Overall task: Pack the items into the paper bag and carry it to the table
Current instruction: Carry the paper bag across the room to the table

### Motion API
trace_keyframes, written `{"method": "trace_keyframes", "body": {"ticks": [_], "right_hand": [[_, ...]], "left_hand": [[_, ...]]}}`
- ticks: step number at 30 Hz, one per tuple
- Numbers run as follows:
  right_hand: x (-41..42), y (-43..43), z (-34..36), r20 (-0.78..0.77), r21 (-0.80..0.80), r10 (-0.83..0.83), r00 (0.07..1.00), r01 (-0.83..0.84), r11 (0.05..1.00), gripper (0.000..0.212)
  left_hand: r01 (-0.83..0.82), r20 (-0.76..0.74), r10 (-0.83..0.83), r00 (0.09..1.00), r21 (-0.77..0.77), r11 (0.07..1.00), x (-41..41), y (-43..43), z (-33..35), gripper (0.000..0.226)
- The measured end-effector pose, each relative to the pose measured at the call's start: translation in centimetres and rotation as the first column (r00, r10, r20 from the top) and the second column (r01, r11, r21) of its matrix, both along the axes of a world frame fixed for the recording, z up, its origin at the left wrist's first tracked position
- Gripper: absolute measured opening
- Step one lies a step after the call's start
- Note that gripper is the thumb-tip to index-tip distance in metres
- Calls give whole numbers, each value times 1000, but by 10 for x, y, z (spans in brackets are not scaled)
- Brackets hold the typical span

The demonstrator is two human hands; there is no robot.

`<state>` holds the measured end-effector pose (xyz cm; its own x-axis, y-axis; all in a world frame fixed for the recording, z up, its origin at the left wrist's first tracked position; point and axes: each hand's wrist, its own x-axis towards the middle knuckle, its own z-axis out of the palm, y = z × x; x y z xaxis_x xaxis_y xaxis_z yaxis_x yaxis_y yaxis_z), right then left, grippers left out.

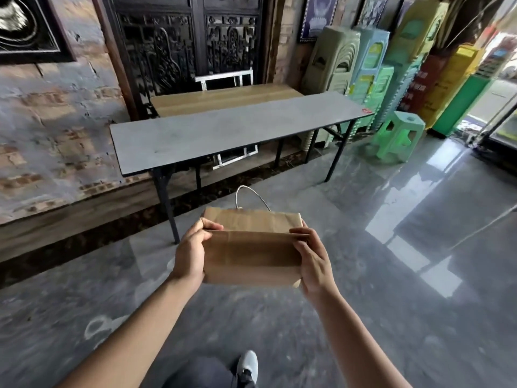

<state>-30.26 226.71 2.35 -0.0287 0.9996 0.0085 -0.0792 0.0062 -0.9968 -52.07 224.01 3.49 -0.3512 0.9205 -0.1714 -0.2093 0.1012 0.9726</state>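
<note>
Polished grey floor [363, 317] fills the near ground, where a grey shoe [248, 365] shows at the bottom edge. Above it, held out in mid-air, is the brown paper bag [251, 256], its top folded flat and creased, a thin white cord handle [250, 197] looping up at its far side. Left hand [193, 252] grips the bag's left end, right hand [313, 261] its right end, fingers pinching the fold. Farther off stands a long grey table [223, 130], with a green stool [398, 138] to its right.
</note>
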Motion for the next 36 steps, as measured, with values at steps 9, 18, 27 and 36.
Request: {"method": "trace_keyframes", "body": {"ticks": [9, 18, 27, 36], "right_hand": [[17, 143, 2, 23, 4, -16, 1000, 16, 1000, 17], [10, 283, 3, 29, -19, -24, 999, 25, 1000, 17], [-30, 488, -7, 61, -18, 0, 998, 1, 1000, 25], [-76, 679, 17, 65, -2, 51, 997, -51, 999, 28]], "left_hand": [[29, 1, -29, 1000, -1, 1000, 15, 150, 2, 20], [29, -5, -29, 1000, -14, 999, 8, 292, -2, 19], [-29, 67, 30, 997, -23, 999, -28, 490, -13, 19], [-96, -7, 96, 995, -2, 995, -74, 676, 11, 20]]}}
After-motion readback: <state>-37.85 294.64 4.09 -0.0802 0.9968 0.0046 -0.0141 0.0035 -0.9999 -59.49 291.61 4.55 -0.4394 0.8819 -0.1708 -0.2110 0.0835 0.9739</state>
